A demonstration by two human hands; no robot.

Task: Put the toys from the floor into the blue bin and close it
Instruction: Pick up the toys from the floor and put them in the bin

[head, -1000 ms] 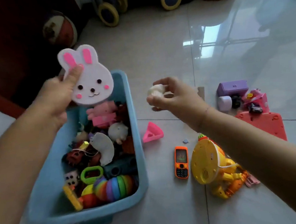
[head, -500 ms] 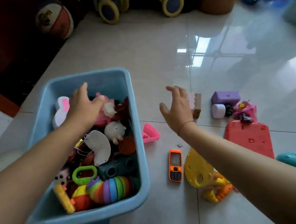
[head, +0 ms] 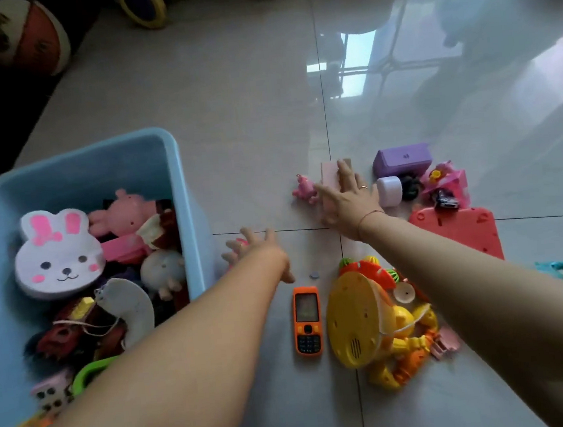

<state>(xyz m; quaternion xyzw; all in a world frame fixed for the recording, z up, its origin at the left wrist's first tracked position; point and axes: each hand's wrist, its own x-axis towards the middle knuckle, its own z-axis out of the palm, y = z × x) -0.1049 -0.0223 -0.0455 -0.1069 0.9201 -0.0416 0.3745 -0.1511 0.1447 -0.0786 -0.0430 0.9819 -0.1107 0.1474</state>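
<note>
A: Here, where were the toys placed?

B: The blue bin (head: 178, 188) was shown at left on the floor (head: 250, 113), open-topped and filled with toys, with a white bunny toy (head: 58, 257) uppermost. An orange toy phone (head: 306, 319) and a yellow toy (head: 357, 319) were seen on the tiles.

A: And how were the fingers held?

B: The left hand (head: 259, 248) was held just beside the bin, fingers spread. The right hand (head: 349, 201) was laid, fingers straight, on a pink block (head: 328, 176).
</note>
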